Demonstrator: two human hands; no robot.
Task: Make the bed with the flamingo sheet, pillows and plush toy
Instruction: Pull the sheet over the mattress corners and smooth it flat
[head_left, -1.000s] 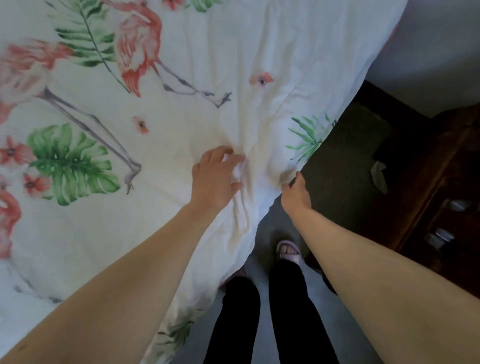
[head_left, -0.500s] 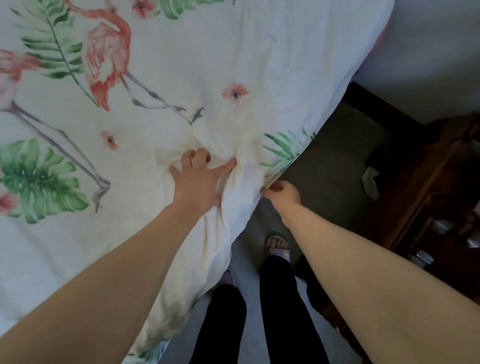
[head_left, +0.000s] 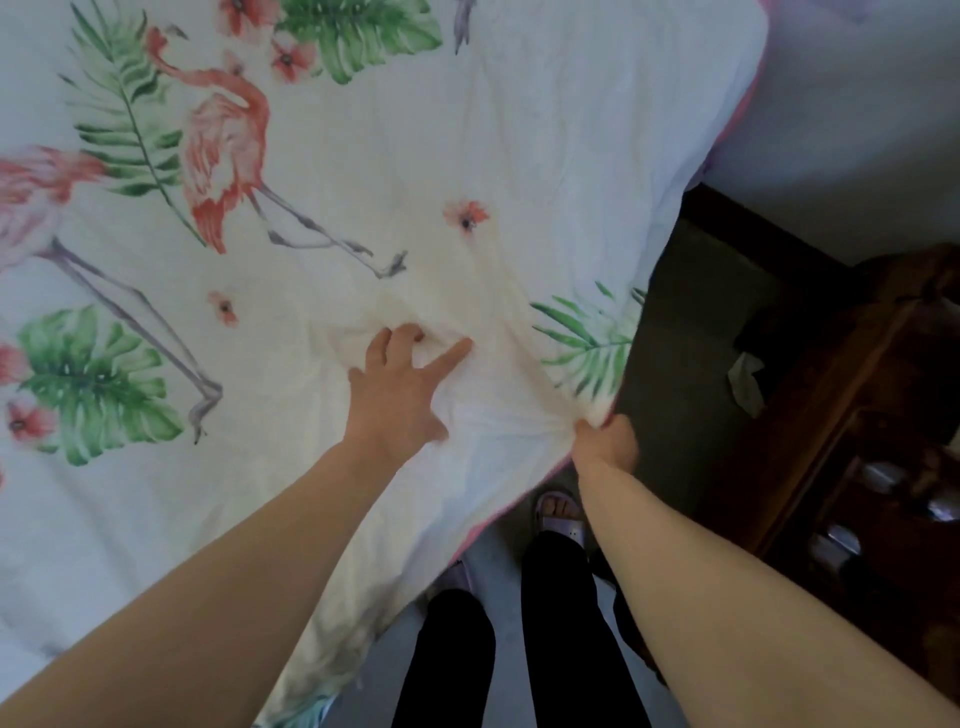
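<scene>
The white flamingo sheet (head_left: 363, 171), printed with pink flamingos, green leaves and small red flowers, covers the bed across the left and middle of the view. My left hand (head_left: 400, 389) lies on it near the bed's right edge, fingers spread and pressing into a rumpled patch of cloth. My right hand (head_left: 605, 439) is closed on the sheet's edge just below a green palm-leaf print, bunching the fabric there. A pink underside shows along that edge. No pillows or plush toy are in view.
My legs in black trousers (head_left: 556, 639) and sandals stand on a grey floor by the bed's side. A dark wooden cabinet (head_left: 857, 467) stands at the right, with a crumpled white paper (head_left: 745, 379) on the dark floor beside it. A pale wall (head_left: 857, 130) is behind.
My left hand has loosened from a bunched grip to spread fingers on the sheet. My right hand has closed more firmly on the edge, and the view has shifted.
</scene>
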